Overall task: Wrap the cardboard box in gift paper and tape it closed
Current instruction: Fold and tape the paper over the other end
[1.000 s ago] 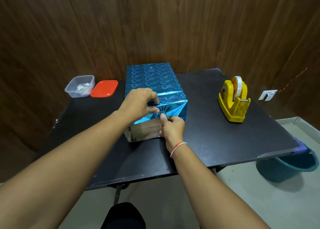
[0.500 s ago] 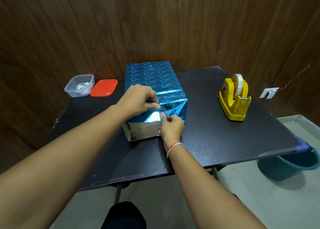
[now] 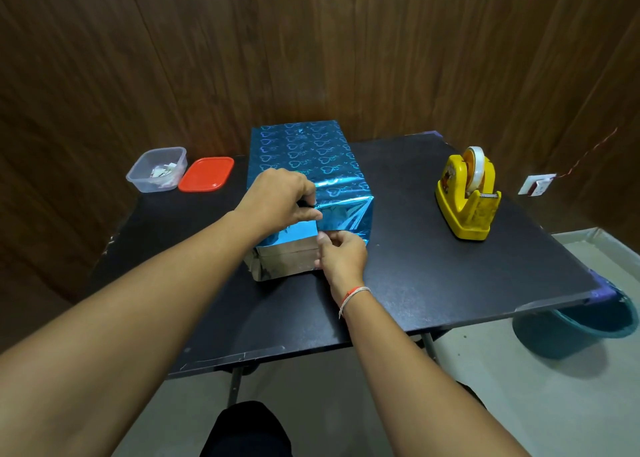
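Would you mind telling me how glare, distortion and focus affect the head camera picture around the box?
Head view: the foil paper mirrors the light, with a bright patch on the near flap by the left hand and right hand; wide-angle bending curves the wall panels and stretches the forearms at the bottom edge; the table and tape dispenser look reasonably sharp.

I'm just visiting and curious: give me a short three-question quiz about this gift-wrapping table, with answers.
1. True or false: the tape dispenser is yellow and stands untouched, right of the wrapped box.
2. Which lies beside the clear plastic container? A) scissors B) a red lid C) a ribbon
3. Fill in: the left hand and the right hand both pinch the blue gift ____ at the box's near end.

Key: 1 true; 2 B; 3 paper.
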